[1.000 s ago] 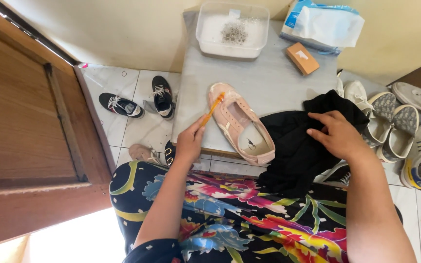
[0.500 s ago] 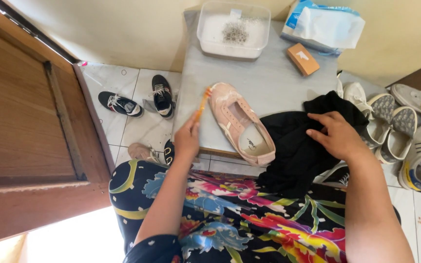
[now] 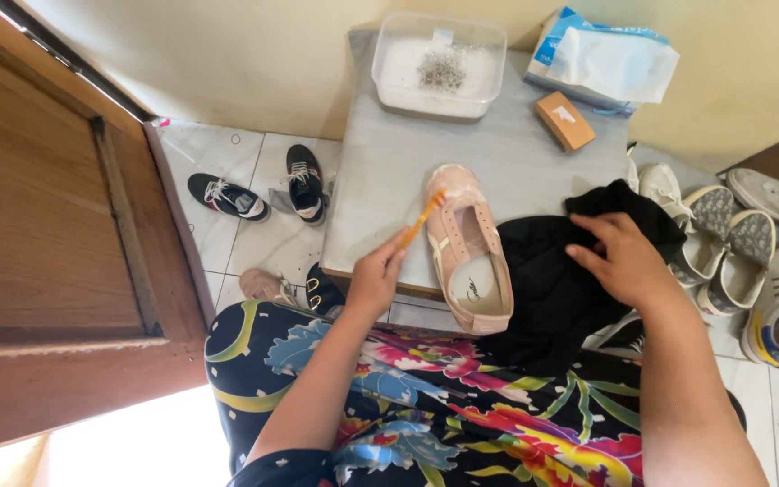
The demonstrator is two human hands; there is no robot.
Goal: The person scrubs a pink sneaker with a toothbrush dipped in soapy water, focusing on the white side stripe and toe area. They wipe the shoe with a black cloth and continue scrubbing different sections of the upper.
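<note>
A pale pink shoe [image 3: 468,248] lies on a small grey table [image 3: 389,171], toe pointing away from me. My left hand [image 3: 376,275] grips an orange brush [image 3: 421,218] whose head rests against the shoe's toe on its left side. My right hand [image 3: 619,257] lies with fingers spread on a black cloth [image 3: 552,289] to the right of the shoe. The cloth hangs over the table's near right corner.
At the table's far edge stand a clear plastic tub [image 3: 439,65], a pack of wipes [image 3: 601,59] and a small orange block [image 3: 565,120]. Dark sneakers [image 3: 263,189] lie on the tiled floor at left, pale sneakers [image 3: 750,243] at right. A wooden door [image 3: 38,234] stands left.
My left hand has moved the brush slightly along the toe of the shoe. My right hand stays on the black cloth.
</note>
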